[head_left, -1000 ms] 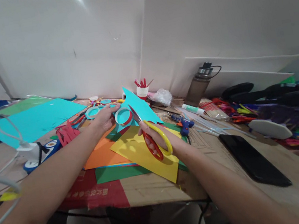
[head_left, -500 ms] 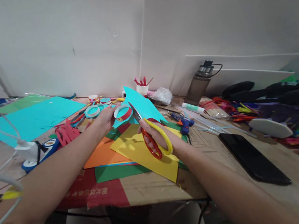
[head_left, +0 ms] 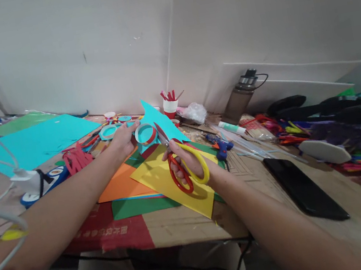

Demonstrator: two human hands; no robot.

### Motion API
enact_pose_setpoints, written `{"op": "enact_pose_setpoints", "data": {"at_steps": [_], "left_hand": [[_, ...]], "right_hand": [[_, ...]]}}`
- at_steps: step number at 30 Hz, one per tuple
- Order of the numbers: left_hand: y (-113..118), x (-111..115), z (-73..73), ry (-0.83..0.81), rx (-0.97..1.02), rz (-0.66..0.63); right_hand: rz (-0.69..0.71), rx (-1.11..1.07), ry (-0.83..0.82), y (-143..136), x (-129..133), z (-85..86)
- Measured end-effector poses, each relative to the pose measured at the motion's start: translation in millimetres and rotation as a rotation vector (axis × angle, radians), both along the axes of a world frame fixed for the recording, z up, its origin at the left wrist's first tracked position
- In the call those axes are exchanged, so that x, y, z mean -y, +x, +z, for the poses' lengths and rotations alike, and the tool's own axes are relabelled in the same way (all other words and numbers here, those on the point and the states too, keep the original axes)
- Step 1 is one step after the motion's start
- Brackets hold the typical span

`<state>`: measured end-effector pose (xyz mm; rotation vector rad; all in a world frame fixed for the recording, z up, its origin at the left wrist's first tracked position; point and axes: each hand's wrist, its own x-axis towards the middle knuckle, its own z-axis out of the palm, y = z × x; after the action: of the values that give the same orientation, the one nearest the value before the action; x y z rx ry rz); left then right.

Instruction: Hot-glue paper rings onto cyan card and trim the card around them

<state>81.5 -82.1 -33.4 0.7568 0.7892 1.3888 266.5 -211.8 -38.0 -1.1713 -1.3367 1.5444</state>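
My left hand is closed on a sheet of turquoise paper, raised above the table. A short round ring, red and white outside and turquoise within, is at the near side of that sheet; whether it is glued there I cannot tell. My right hand has its fingers through the red and yellow handles of a pair of scissors. The blades point away from me and lie at the turquoise sheet, just right of the ring. Below both hands are yellow paper, orange paper and green paper.
To the right lie a black phone, a blue glue gun, a glue stick and a bottle. A paper cup stands behind. On the left are a large turquoise sheet, red paper strips and a power strip with cables.
The scissors' handles have spread apart and the blades have opened. The turquoise sheet and its ring have turned and shifted slightly left in my left hand. The view has moved a little.
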Motion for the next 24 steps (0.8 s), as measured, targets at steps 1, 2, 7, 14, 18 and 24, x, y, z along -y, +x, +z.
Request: {"op": "enact_pose_setpoints", "data": {"at_steps": [1, 2, 7, 14, 18, 24], "left_hand": [[0, 1, 0.1, 0.018, -0.014, -0.009], [1, 4, 0.5, 0.036, -0.032, -0.021], [7, 17, 4.4, 0.06, -0.074, -0.101], [1, 16, 0.3, 0.053, -0.049, -0.102], [0, 14, -0.9, 0.064, -0.061, -0.115], [0, 20, 5.5, 0.034, -0.063, -0.099]], "right_hand": [[-0.007, 0.0, 0.003, 0, 0, -0.5], [-0.015, 0.002, 0.005, -1, 0, -1.0], [-0.055, 0.008, 0.025, -2, -2, -3.0], [-0.084, 0.034, 0.06, -5, 0, -1.8], [-0.079, 0.045, 0.062, -5, 1, -2.0], [-0.094, 0.056, 0.094, -5, 0, -3.8]]}}
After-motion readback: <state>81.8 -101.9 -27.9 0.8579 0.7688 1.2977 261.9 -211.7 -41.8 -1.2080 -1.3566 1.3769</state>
